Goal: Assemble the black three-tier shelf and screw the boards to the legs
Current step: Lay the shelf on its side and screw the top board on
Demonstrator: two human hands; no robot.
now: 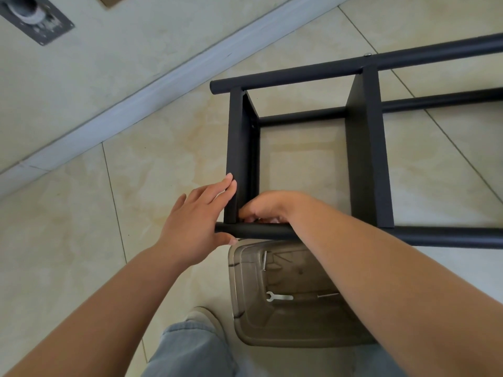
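Pale marble-patterned floor tiles (81,213) fill the view, with a light baseboard (136,99) running diagonally along the wall at upper left. On the floor lies the black shelf (364,148) on its side: round legs run left to right, and two flat boards stand upright between them. The nearest leg (261,231) crosses just above a clear brownish plastic box (294,330), which sits on the floor beside a knee in light blue jeans (185,349).

The left hand (196,221) is open, its straight fingers pressed flat against the outer face of the left board (236,148), with the thumb touching the near leg's end from below. The right hand (268,209) reaches over that same leg into the corner where the left board meets it; its fingers are curled down there, but whatever they pinch is hidden, so I cannot tell its grip.

Inside the box lie a small silver wrench (279,296) and a long bolt (264,261), well apart. A silver bolt head (368,54) shows on the far leg.
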